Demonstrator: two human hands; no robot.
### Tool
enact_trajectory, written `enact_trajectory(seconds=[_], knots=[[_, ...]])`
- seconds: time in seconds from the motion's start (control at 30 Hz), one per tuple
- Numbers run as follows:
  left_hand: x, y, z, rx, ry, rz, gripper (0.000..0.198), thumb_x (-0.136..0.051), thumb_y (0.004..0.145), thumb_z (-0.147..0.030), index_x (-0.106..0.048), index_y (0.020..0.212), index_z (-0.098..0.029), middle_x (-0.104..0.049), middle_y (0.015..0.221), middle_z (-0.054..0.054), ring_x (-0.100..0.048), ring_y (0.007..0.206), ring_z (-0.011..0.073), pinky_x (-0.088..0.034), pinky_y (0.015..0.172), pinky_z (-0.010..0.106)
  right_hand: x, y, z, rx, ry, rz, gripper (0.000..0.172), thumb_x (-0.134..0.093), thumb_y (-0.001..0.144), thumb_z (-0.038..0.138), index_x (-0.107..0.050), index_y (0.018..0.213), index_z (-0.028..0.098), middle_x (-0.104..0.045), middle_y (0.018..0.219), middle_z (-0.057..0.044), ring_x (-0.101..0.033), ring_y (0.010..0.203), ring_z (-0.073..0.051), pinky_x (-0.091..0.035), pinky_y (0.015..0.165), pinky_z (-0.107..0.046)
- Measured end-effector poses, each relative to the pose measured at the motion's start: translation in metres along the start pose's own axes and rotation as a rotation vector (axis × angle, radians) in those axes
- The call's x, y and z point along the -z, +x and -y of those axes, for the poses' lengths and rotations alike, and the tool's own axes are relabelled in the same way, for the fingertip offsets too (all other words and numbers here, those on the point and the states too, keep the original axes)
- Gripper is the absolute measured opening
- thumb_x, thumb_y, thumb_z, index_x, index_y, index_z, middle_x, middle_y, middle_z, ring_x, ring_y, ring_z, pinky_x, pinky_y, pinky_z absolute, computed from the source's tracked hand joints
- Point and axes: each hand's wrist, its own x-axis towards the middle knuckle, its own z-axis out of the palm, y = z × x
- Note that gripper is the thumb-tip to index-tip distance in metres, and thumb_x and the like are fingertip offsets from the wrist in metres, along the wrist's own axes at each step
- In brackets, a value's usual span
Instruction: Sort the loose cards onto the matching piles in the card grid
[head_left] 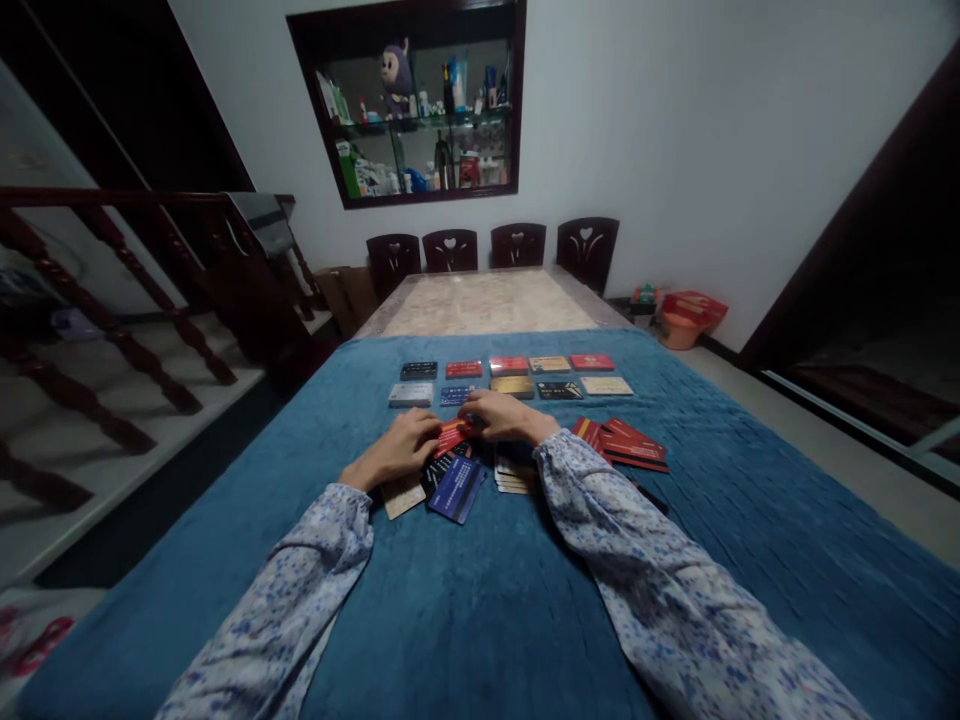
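My left hand [399, 447] is closed with its fingertips at the left end of a red card [452, 436]. At the card's other end, the bent fingers of my right hand [501, 415] grip it. Under and in front of my hands lies a loose spread with a blue card [457, 490], black cards [441, 470] and a beige card [403, 497]. Several pale cards [514, 478] fan out below my right wrist. Beside my right sleeve rest red cards [634, 445]. My fingers partly hide the red card.
Behind my hands, card stacks stand in two rows, among them a silver stack [411, 395], a gold stack [512, 387] and a red stack [592, 363]. A blue cloth [465, 610] covers the near part of the table [480, 303]. Dark chairs [519, 246] line its far end.
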Motion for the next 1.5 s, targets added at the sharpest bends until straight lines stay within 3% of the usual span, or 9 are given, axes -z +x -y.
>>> enact_trajectory(seconds=[0.3,0.57,0.93,1.2,1.5], knots=[[-0.004,-0.004,0.002,-0.019,-0.061,-0.001,0.024,-0.059,0.096,-0.023,-0.076,0.113,-0.019,-0.071,0.127,0.011,-0.063,0.119,0.0245,-0.051,0.109,0.041,-0.016,0.006,-0.003,0.057,-0.003,0.056,0.029,-0.065,0.087,0.013,-0.074,0.114,0.014,-0.071,0.122,-0.014,-0.065,0.109,-0.023,-0.047,0.085,-0.027],[-0.012,-0.004,0.008,-0.054,-0.117,-0.075,0.020,-0.062,0.095,-0.026,-0.077,0.107,-0.020,-0.073,0.117,0.010,-0.064,0.112,0.0262,-0.052,0.103,0.043,-0.023,0.011,-0.008,0.065,0.002,0.044,0.024,-0.067,0.085,0.010,-0.076,0.107,0.015,-0.072,0.116,-0.013,-0.065,0.106,-0.023,-0.046,0.084,-0.027],[-0.017,-0.004,0.008,-0.131,-0.102,-0.147,0.026,-0.053,0.101,-0.026,-0.077,0.110,-0.019,-0.078,0.103,0.010,-0.069,0.097,0.0225,-0.054,0.091,0.038,-0.011,0.007,-0.005,0.023,-0.043,0.071,0.023,-0.061,0.095,0.017,-0.078,0.109,0.020,-0.078,0.108,-0.010,-0.070,0.098,-0.019,-0.043,0.076,-0.024],[-0.020,-0.006,0.012,-0.136,-0.136,-0.283,0.027,-0.050,0.103,-0.023,-0.076,0.105,-0.018,-0.077,0.095,0.008,-0.070,0.085,0.0194,-0.056,0.080,0.031,-0.005,0.003,0.001,0.007,-0.058,-0.010,0.027,-0.054,0.099,0.016,-0.078,0.111,0.020,-0.079,0.112,-0.012,-0.071,0.100,-0.020,-0.045,0.080,-0.025],[-0.023,-0.007,0.020,-0.048,-0.223,-0.332,0.032,-0.053,0.097,-0.021,-0.074,0.120,-0.018,-0.079,0.114,0.009,-0.075,0.099,0.0216,-0.061,0.092,0.035,-0.002,0.002,0.011,-0.063,-0.099,-0.043,0.032,-0.050,0.098,0.009,-0.075,0.117,0.016,-0.077,0.118,-0.014,-0.072,0.107,-0.023,-0.046,0.083,-0.027]])
